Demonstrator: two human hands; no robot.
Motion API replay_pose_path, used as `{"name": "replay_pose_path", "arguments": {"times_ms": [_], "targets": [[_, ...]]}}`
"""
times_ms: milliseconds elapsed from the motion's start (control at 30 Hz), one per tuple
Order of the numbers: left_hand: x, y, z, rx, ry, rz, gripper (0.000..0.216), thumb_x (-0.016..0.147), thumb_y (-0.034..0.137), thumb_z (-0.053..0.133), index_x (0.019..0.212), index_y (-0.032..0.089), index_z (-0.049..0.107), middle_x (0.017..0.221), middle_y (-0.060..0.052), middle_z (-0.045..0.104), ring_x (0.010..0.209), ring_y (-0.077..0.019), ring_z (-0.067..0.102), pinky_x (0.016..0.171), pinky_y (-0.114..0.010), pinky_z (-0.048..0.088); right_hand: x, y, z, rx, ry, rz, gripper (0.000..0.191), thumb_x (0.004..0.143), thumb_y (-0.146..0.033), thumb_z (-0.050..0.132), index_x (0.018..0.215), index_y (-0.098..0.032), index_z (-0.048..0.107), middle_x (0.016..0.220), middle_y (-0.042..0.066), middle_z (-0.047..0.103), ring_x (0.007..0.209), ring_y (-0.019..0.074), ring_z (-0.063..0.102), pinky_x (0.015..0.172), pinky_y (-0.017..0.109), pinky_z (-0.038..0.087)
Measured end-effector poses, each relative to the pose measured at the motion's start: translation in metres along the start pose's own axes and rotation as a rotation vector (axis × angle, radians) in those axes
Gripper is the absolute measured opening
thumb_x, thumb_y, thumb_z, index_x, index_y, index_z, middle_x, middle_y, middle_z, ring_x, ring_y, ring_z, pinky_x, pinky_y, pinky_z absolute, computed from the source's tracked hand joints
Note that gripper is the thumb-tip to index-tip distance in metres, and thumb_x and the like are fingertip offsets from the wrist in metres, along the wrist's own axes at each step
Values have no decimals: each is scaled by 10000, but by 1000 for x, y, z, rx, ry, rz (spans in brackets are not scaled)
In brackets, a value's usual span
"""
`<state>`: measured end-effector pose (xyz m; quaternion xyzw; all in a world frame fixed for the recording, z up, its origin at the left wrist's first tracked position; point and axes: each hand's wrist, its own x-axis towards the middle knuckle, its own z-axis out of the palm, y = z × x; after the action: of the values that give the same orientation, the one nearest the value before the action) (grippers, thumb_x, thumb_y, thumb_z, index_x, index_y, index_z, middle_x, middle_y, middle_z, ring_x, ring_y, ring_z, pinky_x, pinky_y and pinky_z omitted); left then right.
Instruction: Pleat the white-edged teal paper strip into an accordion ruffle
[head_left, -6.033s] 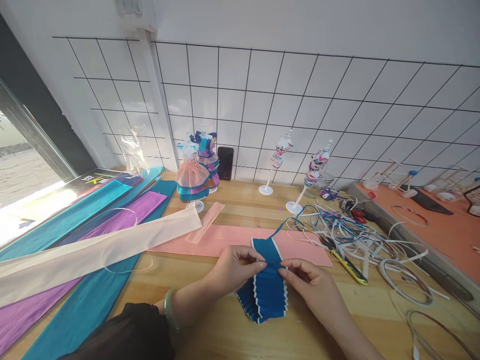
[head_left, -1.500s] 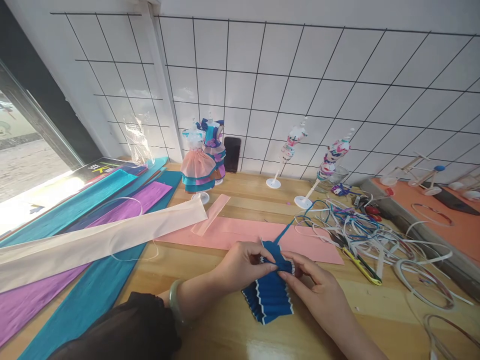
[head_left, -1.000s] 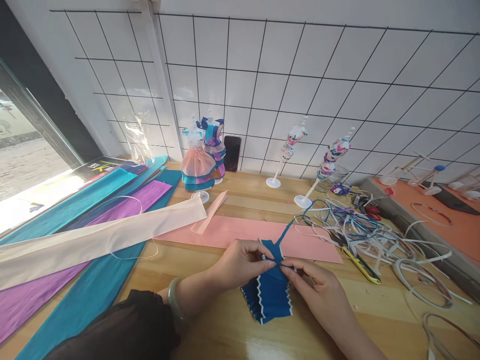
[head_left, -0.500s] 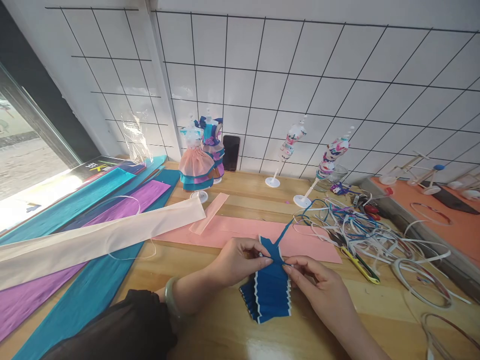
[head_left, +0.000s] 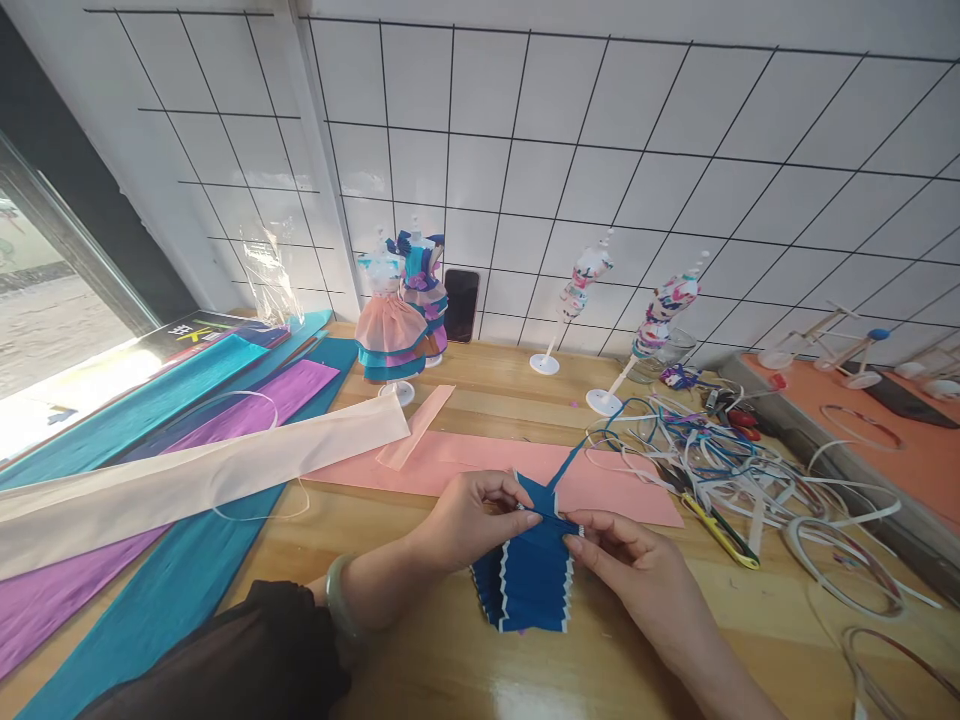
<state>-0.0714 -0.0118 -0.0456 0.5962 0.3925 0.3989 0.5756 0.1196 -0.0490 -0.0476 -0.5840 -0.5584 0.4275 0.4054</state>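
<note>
Head view: wooden table (head_left: pixel 480 400), white tiled wall (head_left: pixel 600 150); both hands pinching pleated blue paper (head_left: pixel 534 580).

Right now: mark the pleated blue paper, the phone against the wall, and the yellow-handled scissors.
pleated blue paper (head_left: pixel 531 590), head view, on the middle of the pleated face below the fingers.
phone (head_left: pixel 460 304), head view, on the centre of its dark screen.
yellow-handled scissors (head_left: pixel 720 530), head view, on the yellow handle.
</note>
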Motion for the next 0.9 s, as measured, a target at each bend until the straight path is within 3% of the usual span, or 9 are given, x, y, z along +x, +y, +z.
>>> {"name": "replay_pose_path", "arguments": {"times_ms": [300,733,900], "targets": [[-1,1,-1,19,20,62,164,679,286,681,715,127,662,694,-29,654,630,-97,567,601,-190,447,-1,-4,-2,31,41,27,245,642,-364,684,800,-179,709,780,53,704,705,176,611,648,271,494],[-1,8,0,-28,33,24,195,644,299,709,701,115,681,692,-59,675,636,-137,597,606,-239,478,-1,0,-6,105,76,54,247,587,-353,739,767,-184,725,745,52,709,676,178,635,620,269,523],[-1,9,-2,-24,31,81,175,652,294,706,702,126,698,726,-64,693,693,-155,620,660,-243,488,-2,-1,-5,101,96,42,249,584,-354,739,762,-181,724,743,61,708,666,189,636,608,283,527]]}}
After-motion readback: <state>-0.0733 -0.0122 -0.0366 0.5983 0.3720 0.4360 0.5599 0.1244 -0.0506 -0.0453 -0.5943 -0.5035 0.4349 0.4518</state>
